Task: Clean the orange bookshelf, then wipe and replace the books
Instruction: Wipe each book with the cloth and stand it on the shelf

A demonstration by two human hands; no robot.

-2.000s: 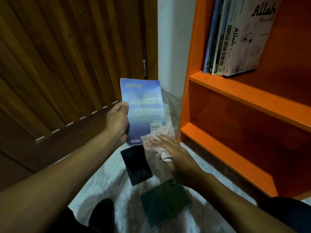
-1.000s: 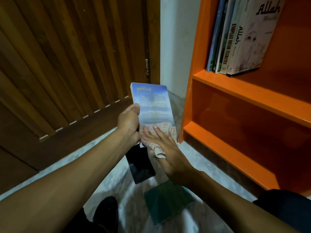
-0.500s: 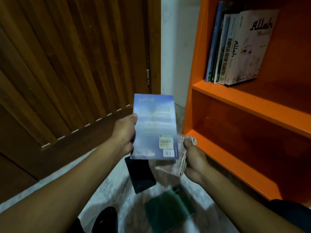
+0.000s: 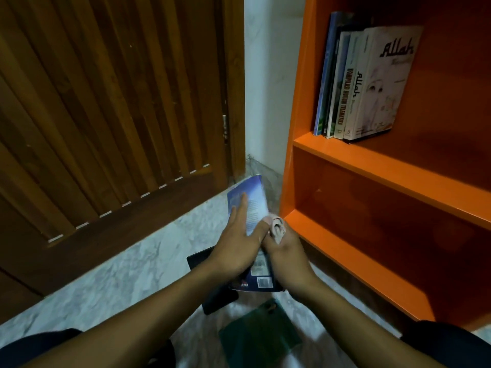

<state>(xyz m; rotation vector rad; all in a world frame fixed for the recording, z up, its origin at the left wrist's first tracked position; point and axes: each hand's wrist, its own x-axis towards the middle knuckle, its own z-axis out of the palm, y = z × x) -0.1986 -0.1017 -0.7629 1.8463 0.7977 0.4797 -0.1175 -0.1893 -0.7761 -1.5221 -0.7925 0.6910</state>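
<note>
A: What lies nearest?
B: A green book [image 4: 259, 338] on the floor [image 4: 111, 269], a black one [image 4: 212, 296] just beyond.
A: The hands?
B: Left hand [image 4: 239, 245] lies flat, fingers straight, on the blue book [image 4: 252, 205]. Right hand [image 4: 285, 251] grips that book's right edge, cloth [image 4: 277, 228] pinched in it.
A: Farther?
B: The shelf [image 4: 385, 171], right, holds upright books [image 4: 364, 83].

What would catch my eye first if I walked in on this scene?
Probably the bright orange bookshelf on the right, with a row of books standing on its upper shelf. Next, the two hands in the middle: the left hand lies with straight fingers on a blue book, while the right hand grips a pale cloth. Two dark books lie on the marble floor beneath.
</note>
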